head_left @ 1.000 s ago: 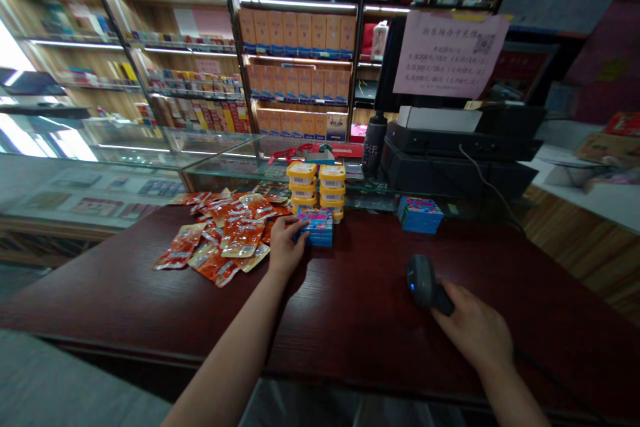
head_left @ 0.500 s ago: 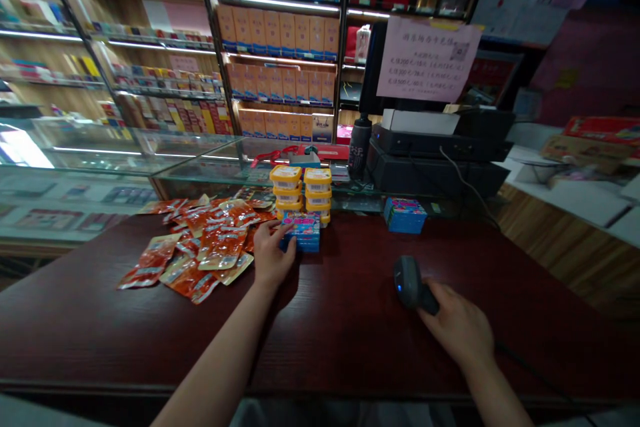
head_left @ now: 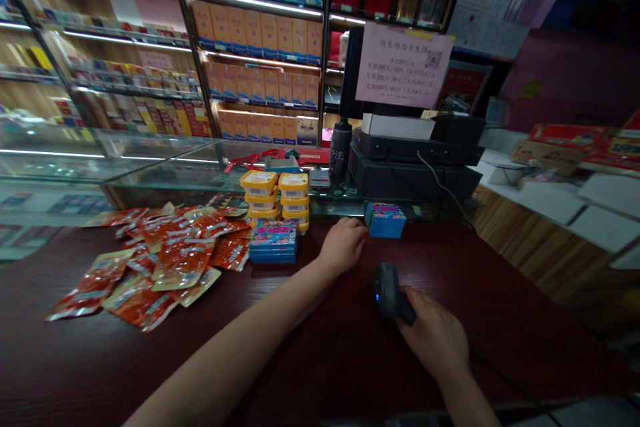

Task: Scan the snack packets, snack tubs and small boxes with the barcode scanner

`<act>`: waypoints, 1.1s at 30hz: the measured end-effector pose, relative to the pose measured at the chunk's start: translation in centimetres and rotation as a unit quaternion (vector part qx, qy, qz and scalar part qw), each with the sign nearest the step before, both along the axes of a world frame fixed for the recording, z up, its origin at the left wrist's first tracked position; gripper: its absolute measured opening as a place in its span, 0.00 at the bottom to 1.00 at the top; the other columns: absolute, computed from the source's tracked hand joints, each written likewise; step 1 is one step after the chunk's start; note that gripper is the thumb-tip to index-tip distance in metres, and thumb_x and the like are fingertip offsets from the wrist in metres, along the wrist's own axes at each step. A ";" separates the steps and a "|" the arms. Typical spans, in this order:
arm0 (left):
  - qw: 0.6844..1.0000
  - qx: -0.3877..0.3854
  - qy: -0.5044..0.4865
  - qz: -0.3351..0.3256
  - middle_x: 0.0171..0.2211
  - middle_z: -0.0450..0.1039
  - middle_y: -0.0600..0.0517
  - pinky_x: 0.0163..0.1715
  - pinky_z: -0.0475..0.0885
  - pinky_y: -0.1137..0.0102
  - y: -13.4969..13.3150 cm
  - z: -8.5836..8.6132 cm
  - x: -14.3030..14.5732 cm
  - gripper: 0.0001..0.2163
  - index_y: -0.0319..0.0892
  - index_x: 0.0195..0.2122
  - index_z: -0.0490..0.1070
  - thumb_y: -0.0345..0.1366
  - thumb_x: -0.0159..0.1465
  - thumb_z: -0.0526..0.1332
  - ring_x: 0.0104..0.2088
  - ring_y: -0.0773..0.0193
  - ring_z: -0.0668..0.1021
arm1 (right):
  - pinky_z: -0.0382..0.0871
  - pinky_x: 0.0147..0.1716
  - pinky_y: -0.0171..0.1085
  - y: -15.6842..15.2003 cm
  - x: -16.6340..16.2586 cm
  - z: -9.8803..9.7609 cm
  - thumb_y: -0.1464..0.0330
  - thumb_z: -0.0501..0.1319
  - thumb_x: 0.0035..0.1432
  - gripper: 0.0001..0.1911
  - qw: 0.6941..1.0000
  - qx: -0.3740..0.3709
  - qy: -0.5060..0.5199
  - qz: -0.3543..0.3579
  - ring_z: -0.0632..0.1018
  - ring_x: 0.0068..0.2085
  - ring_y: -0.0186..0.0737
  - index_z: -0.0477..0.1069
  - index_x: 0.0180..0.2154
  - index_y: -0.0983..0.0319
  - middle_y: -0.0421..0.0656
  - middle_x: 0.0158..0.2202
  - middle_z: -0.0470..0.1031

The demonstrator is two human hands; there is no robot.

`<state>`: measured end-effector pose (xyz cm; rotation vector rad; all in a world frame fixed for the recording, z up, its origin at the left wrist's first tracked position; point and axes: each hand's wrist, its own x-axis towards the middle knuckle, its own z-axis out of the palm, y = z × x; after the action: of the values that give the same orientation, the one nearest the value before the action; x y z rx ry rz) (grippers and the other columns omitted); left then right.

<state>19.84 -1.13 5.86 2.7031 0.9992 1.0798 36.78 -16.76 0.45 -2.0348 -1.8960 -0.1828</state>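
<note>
My left hand (head_left: 344, 244) is over the dark red counter with its fingers loosely bent and nothing seen in them. Its fingertips are just left of a stack of small blue boxes (head_left: 386, 220); I cannot tell whether they touch. Another stack of blue boxes (head_left: 273, 241) with pink lettering lies to the left of that hand. Behind it stand two piles of yellow-lidded tubs (head_left: 294, 188). At the far left, orange foil snack packets (head_left: 185, 250) lie in a loose heap. My right hand (head_left: 440, 333) grips a black barcode scanner (head_left: 389, 290) with a blue light on it.
Behind the counter (head_left: 310, 360) runs a glass display case (head_left: 165, 167). A dark bottle (head_left: 341, 149) stands beside a black cash-drawer unit (head_left: 415, 173) under a monitor bearing a pink handwritten sign (head_left: 403, 65). The scanner cable trails right. Cartons (head_left: 590, 193) sit at right.
My left hand has left the left stack of blue boxes and moved right, close to the other stack. My right hand still holds the scanner. The view has turned a little to the right.
</note>
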 end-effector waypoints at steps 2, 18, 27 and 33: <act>1.000 0.002 0.011 -0.019 0.40 0.73 0.44 0.45 0.67 0.63 2.0 -0.1 3.4 0.12 0.42 0.39 0.74 0.25 0.57 0.56 0.43 0.55 0.74 | 0.65 0.33 0.36 0.1 0.0 -0.1 0.70 0.58 0.56 0.15 1.000 -0.002 0.005 0.001 0.79 0.38 0.41 0.68 0.47 0.56 0.42 0.40 0.78; 0.995 0.058 0.072 -0.039 0.32 0.72 0.45 0.42 0.64 0.63 4.7 1.6 7.3 0.09 0.39 0.27 0.69 0.24 0.62 0.53 0.44 0.56 0.73 | 0.65 0.33 0.35 0.1 0.2 -0.3 0.69 0.58 0.56 0.14 1.000 -0.001 -0.013 0.005 0.79 0.37 0.40 0.68 0.46 0.56 0.42 0.39 0.78; 0.912 -0.197 -0.354 0.066 0.29 0.71 0.52 0.36 0.73 0.65 -1.7 0.7 -4.3 0.08 0.42 0.32 0.66 0.36 0.55 0.63 0.34 0.61 0.75 | 0.68 0.31 0.38 -0.4 0.1 -0.3 0.65 0.55 0.59 0.14 0.999 -0.002 -0.035 -0.004 0.79 0.36 0.43 0.68 0.48 0.57 0.42 0.41 0.78; 0.695 -0.426 -0.579 -0.006 0.38 0.76 0.49 0.39 0.76 0.61 -6.9 -3.8 -9.2 0.29 0.41 0.44 0.66 0.38 0.42 0.74 0.36 0.60 0.79 | 0.68 0.33 0.40 -0.6 0.0 -0.6 0.64 0.53 0.60 0.16 0.999 -0.004 -0.045 -0.010 0.79 0.39 0.44 0.67 0.50 0.57 0.44 0.46 0.77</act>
<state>10.63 -8.08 2.09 0.9230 0.8188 1.4307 36.82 -17.36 -0.16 -2.0845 -1.9320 -0.2776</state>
